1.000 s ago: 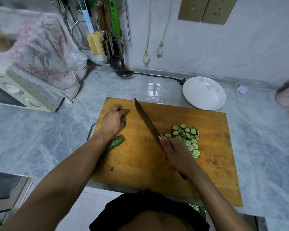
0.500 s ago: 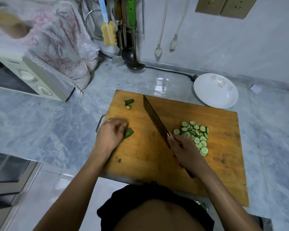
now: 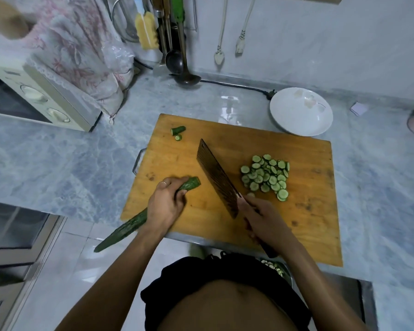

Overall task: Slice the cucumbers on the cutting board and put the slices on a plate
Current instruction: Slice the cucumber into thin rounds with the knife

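Long dark-green cucumber (image 3: 129, 226), cut-ended

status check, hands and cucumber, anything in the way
Left hand grips cucumber, right hand grips knife. Slices piled on board, plate bare. Nothing blocking.

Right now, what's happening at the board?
A person is slicing cucumbers. The left hand grips a long cucumber that overhangs the near-left edge of the cutting board, cut end pointing toward the knife, which the right hand holds by the handle. A pile of slices sits to the right of the blade. The white plate holds no slices.
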The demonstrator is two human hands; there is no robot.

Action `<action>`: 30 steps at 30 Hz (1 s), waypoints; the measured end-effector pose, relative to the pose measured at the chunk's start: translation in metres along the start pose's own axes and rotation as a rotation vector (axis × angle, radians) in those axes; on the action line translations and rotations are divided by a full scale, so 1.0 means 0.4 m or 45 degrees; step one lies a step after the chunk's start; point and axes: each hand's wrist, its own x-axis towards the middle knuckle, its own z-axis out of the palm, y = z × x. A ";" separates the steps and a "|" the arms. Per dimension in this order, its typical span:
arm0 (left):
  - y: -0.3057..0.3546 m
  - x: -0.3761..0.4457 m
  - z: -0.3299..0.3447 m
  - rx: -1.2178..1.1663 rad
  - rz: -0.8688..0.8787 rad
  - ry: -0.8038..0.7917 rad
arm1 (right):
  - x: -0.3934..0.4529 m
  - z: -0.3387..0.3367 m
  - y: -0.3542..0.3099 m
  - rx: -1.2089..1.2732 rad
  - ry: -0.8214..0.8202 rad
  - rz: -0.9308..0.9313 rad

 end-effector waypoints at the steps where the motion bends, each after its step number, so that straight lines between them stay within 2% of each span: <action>1: 0.009 -0.006 0.008 -0.015 0.006 -0.013 | -0.010 -0.008 0.008 0.022 -0.013 0.021; 9: 0.073 -0.019 0.037 -0.028 0.060 -0.111 | -0.036 -0.104 0.088 0.027 -0.034 0.024; 18: 0.169 -0.012 0.087 0.057 0.157 -0.254 | -0.032 -0.269 0.134 0.058 0.118 0.082; 25: 0.254 -0.002 0.163 0.099 0.157 -0.112 | -0.015 -0.298 0.139 -0.097 0.115 -0.036; 30: 0.253 -0.019 0.179 0.137 0.228 -0.025 | -0.011 -0.303 0.138 -0.185 0.048 -0.114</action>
